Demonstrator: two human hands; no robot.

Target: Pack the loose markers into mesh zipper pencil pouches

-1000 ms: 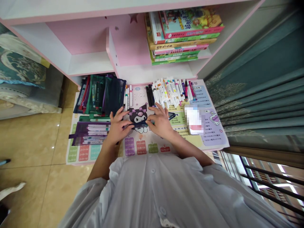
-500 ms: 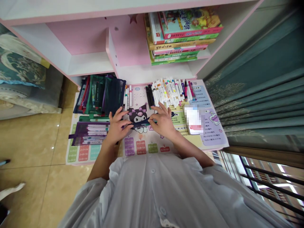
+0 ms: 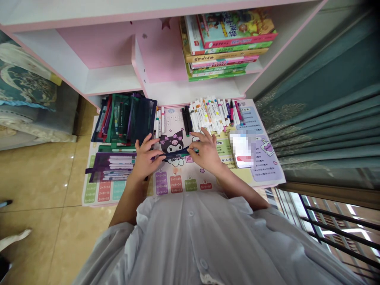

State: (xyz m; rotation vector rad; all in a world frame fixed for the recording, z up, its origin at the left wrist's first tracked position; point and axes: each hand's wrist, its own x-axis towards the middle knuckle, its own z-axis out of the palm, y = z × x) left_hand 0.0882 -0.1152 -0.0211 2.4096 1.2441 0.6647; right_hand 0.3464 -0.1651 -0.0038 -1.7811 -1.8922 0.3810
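Between my hands a dark blue mesh zip pouch (image 3: pixel 178 153) is held nearly edge-on above the desk mat. My left hand (image 3: pixel 147 157) pinches its left end with thumb and index finger, the other fingers raised. At the opposite end, my right hand (image 3: pixel 204 151) pinches the top edge, its other fingers spread. Whatever is inside the pouch is hard to make out. A purple mesh pouch (image 3: pixel 118 162) with white markers in it lies left of my left hand. Beyond my right hand is a pile of white markers (image 3: pixel 206 114).
Stacked mesh pouches (image 3: pixel 124 118) lie at the back left. Loose markers (image 3: pixel 160 120) and black pens (image 3: pixel 187 118) lie along the back. A phone (image 3: pixel 242 150) rests on the printed desk mat (image 3: pixel 267 166) at right. Books (image 3: pixel 228 47) fill part of the shelf; a curtain (image 3: pixel 326 95) hangs right.
My right hand has slid a little to the right and upward along the pouch's top edge. My left hand stays in nearly the same place.
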